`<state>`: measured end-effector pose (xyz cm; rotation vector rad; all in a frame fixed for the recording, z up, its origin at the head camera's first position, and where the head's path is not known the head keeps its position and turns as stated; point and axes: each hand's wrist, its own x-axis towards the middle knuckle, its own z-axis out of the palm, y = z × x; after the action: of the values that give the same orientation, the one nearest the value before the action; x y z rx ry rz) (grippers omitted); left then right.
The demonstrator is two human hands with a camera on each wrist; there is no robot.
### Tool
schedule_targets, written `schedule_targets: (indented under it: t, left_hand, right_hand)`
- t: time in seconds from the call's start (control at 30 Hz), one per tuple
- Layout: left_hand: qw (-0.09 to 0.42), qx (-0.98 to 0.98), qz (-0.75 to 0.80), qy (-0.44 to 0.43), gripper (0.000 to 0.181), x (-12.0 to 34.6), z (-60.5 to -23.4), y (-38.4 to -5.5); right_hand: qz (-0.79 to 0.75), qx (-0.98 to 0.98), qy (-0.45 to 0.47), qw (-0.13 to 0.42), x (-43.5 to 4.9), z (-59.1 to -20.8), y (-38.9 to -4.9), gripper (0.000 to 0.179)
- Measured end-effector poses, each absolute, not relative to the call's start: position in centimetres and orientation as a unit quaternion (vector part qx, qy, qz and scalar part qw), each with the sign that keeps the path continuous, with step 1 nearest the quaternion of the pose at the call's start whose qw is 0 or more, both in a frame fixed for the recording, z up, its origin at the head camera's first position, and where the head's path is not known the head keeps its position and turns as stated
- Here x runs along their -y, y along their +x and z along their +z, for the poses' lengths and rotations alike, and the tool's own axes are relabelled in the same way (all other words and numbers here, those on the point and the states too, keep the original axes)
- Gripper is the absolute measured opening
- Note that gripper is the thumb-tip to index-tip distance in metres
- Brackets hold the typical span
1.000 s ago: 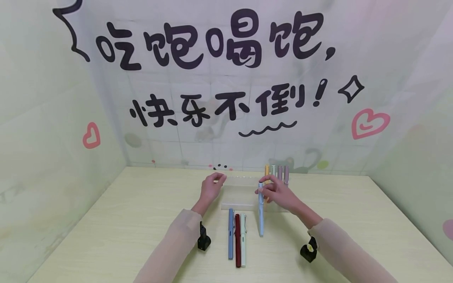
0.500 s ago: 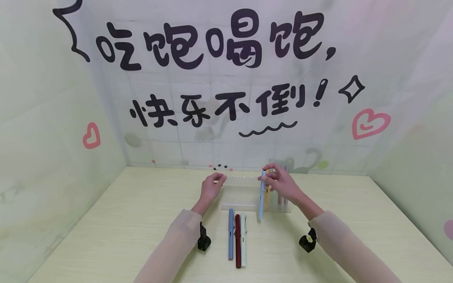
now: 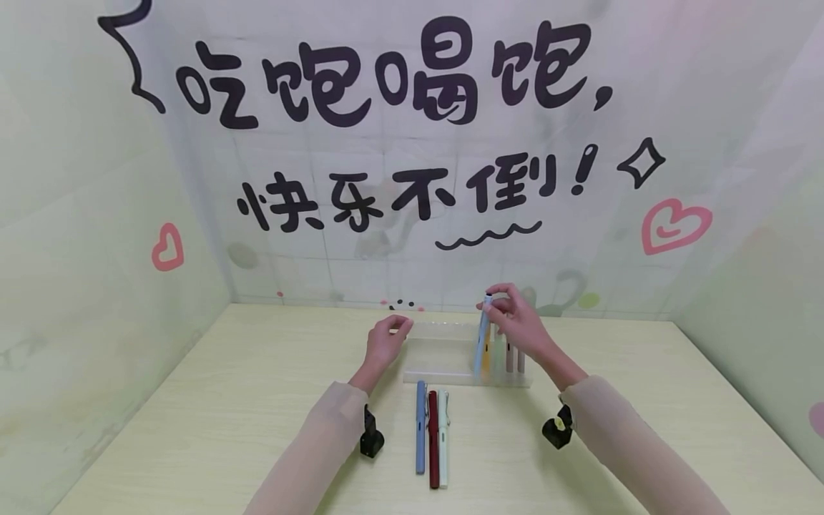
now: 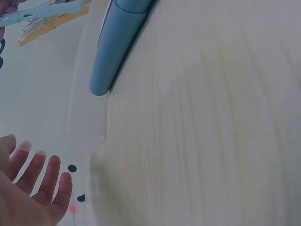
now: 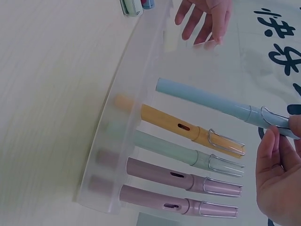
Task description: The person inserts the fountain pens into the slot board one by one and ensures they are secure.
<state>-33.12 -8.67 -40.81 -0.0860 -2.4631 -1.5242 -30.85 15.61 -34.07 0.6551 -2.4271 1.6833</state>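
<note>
My right hand point(image 3: 524, 325) pinches a light blue fountain pen point(image 5: 207, 100) near its clipped cap. The pen slants with its lower end down at the clear pen rack point(image 3: 438, 377), left of the row of standing pens. In the right wrist view that lower end shows just above the rack's front ledge. Beside it stand a yellow pen point(image 5: 171, 125), a pale green pen point(image 5: 164, 146) and two mauve pens point(image 5: 160, 174). My left hand point(image 3: 385, 343) pinches the rack's upper left edge between thumb and fingers; its other fingers are spread loosely in the left wrist view.
On the table point(image 3: 257, 429) before the rack lie a blue pen point(image 3: 420, 429), a dark red pen point(image 3: 433, 443) and a white pen point(image 3: 443, 436), side by side. A printed cloth backdrop point(image 3: 360, 279) stands right behind the rack.
My right hand has lifted the light blue pen and carried it back and slightly right, from in front of the rack to beside the yellow pen. The left hand stays at the rack's edge.
</note>
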Motion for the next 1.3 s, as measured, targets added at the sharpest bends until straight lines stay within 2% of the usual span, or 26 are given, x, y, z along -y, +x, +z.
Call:
schedule_targets:
  t: [0.33, 0.67, 1.03, 1.3]
  left_hand:
    - [0.123, 0.844, -0.522, -0.031, 0.026, 8.7, -40.8, -33.1]
    - [0.127, 0.843, -0.521, -0.033, 0.026, 8.7, -40.9, -33.2]
    - [0.129, 0.844, -0.519, -0.034, 0.025, 8.7, -40.9, -33.1]
    - [0.127, 0.844, -0.520, -0.033, 0.025, 8.7, -40.8, -33.1]
  right_hand:
    - [0.572, 0.792, 0.201, 0.079, -14.8, -33.0, -29.5, 0.022]
    - [0.555, 0.798, 0.217, 0.096, -15.3, -36.0, -31.3, 0.023]
    - [0.545, 0.805, 0.227, 0.069, -14.8, -35.6, -30.1, 0.026]
    - [0.542, 0.808, 0.225, 0.054, -15.2, -36.3, -31.2, 0.023]
